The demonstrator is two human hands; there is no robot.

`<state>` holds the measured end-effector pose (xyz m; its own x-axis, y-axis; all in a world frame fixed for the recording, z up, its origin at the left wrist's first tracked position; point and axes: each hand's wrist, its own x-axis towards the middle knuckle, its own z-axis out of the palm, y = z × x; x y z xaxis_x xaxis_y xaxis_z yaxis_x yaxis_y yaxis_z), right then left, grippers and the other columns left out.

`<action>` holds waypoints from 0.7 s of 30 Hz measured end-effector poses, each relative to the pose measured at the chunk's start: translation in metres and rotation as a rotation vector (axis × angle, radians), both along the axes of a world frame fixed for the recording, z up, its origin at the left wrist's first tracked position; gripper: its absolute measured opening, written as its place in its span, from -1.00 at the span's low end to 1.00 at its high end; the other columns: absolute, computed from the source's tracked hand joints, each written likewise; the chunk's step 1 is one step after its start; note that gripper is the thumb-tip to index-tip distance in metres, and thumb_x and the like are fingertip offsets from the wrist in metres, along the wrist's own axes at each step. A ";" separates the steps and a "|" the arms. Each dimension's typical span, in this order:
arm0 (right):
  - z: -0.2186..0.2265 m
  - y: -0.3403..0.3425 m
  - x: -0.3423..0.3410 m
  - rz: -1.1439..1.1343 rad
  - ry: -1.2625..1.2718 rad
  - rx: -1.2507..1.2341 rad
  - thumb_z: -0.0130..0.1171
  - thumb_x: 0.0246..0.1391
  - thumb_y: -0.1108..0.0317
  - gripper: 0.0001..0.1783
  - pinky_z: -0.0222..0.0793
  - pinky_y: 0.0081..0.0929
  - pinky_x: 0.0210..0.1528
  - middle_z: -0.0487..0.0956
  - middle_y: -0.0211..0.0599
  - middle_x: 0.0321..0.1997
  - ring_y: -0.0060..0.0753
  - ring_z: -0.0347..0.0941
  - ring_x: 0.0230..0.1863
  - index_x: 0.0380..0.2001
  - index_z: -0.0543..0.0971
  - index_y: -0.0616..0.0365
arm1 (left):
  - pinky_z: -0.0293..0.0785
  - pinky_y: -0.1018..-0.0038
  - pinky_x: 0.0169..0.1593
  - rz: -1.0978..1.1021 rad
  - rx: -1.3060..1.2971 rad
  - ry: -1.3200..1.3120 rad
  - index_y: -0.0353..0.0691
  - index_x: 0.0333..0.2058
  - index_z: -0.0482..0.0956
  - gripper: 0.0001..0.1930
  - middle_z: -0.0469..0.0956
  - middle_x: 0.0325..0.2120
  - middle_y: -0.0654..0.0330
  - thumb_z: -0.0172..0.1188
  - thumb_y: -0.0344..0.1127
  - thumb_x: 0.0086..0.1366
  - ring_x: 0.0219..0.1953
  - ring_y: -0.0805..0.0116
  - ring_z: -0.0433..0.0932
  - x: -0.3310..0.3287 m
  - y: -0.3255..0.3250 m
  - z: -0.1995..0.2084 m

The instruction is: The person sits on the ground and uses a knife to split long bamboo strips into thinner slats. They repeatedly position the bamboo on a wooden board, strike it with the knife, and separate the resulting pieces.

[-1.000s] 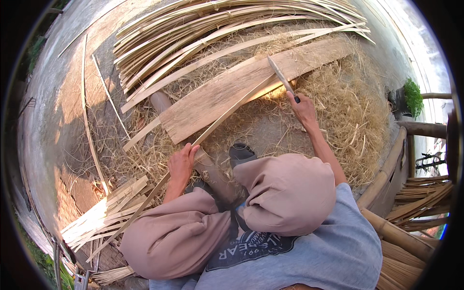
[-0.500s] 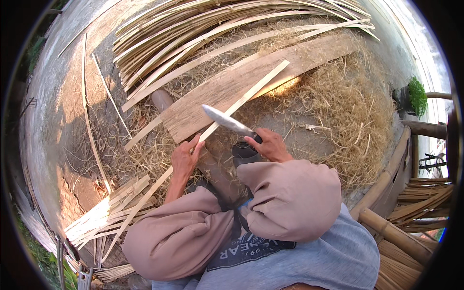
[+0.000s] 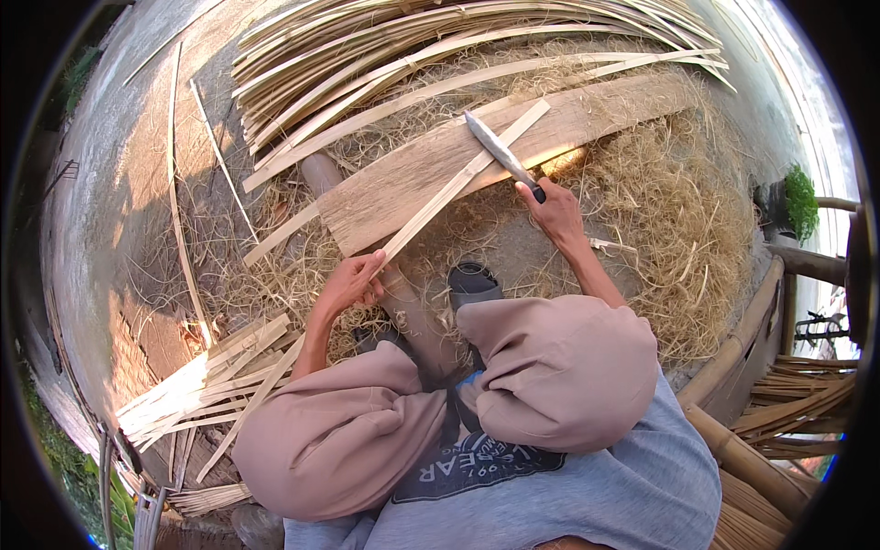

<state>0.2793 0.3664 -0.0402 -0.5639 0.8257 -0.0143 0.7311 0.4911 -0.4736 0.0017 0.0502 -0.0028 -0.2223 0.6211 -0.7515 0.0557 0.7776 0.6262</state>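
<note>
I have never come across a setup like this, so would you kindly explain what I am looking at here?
Gladly. There is no machine: these are a person's own bare hands. The view comes from a wide fisheye camera worn on the head, looking down, so straight edges bend toward the rim, and the picture's left is the person's left.

The left hand pinches the near end of a pale flat strip. The right hand holds a knife by its dark handle, the blade crossing over the strip. Beneath both is a long wooden board.

Around it on the ground lie curly shavings, with a stack of long strips beyond the board and shorter strips at lower left.
</note>
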 end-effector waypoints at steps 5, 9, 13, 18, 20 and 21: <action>0.006 0.069 0.019 -0.208 0.020 -0.085 0.09 0.26 -0.34 -0.22 0.40 -0.03 -0.31 0.56 0.07 -0.59 0.12 0.56 -0.43 -0.52 0.55 0.31 | 0.41 0.54 -0.51 -0.090 -0.086 -0.212 -0.26 -0.25 0.71 -0.45 0.60 -0.59 0.27 0.09 0.19 0.51 -0.60 0.52 0.52 -0.051 -0.114 -0.003; -0.007 0.053 0.014 -0.214 0.107 -0.162 0.09 0.29 -0.32 -0.19 0.36 -0.10 -0.42 0.49 0.01 -0.68 -0.03 0.49 -0.58 -0.59 0.53 0.33 | 0.22 0.46 -0.53 0.042 -0.034 0.031 -0.20 -0.48 0.61 -0.48 0.46 -0.72 0.30 0.10 0.10 0.52 -0.64 0.45 0.36 -0.025 -0.117 -0.015; 0.027 -0.090 -0.042 0.185 0.029 -0.482 0.18 0.27 -0.29 -0.32 0.41 -0.14 -0.46 0.57 -0.10 -0.61 -0.09 0.53 -0.57 -0.43 0.60 0.23 | 0.34 0.20 -0.49 -0.058 0.107 0.605 -0.21 -0.41 0.64 -0.56 0.49 -0.68 0.01 0.13 0.03 0.50 -0.62 0.03 0.47 0.024 -0.054 -0.007; 0.044 -0.145 -0.037 0.401 -0.097 -0.304 0.19 0.22 -0.34 -0.37 0.55 -0.03 -0.19 0.66 -0.04 -0.31 0.15 0.64 -0.22 -0.25 0.60 0.09 | 0.41 -0.05 -0.39 -0.039 0.267 0.860 -0.19 -0.38 0.62 -0.58 0.57 -0.57 -0.16 0.11 0.05 0.49 -0.46 -0.28 0.57 0.041 -0.017 -0.031; 0.024 -0.096 -0.020 0.338 -0.026 -0.160 0.19 0.23 -0.31 -0.37 0.52 -0.02 -0.27 0.62 -0.05 -0.42 0.11 0.62 -0.33 -0.34 0.59 0.14 | 0.40 -0.04 -0.39 -0.024 0.263 0.768 -0.19 -0.39 0.60 -0.56 0.57 -0.56 -0.16 0.11 0.07 0.49 -0.45 -0.28 0.57 0.044 -0.007 -0.018; 0.018 -0.066 -0.022 0.331 -0.023 -0.130 0.19 0.24 -0.30 -0.37 0.51 -0.01 -0.29 0.61 -0.05 -0.44 0.09 0.62 -0.36 -0.37 0.58 0.15 | 0.41 -0.04 -0.39 -0.029 0.232 0.773 -0.19 -0.38 0.61 -0.56 0.57 -0.55 -0.17 0.11 0.08 0.49 -0.45 -0.28 0.57 0.042 -0.013 -0.020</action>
<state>0.2576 0.3003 -0.0225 -0.7989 0.5886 -0.1232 0.5537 0.6399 -0.5329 0.0437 0.0376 -0.0224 -0.6081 0.7557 -0.2431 0.5572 0.6244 0.5474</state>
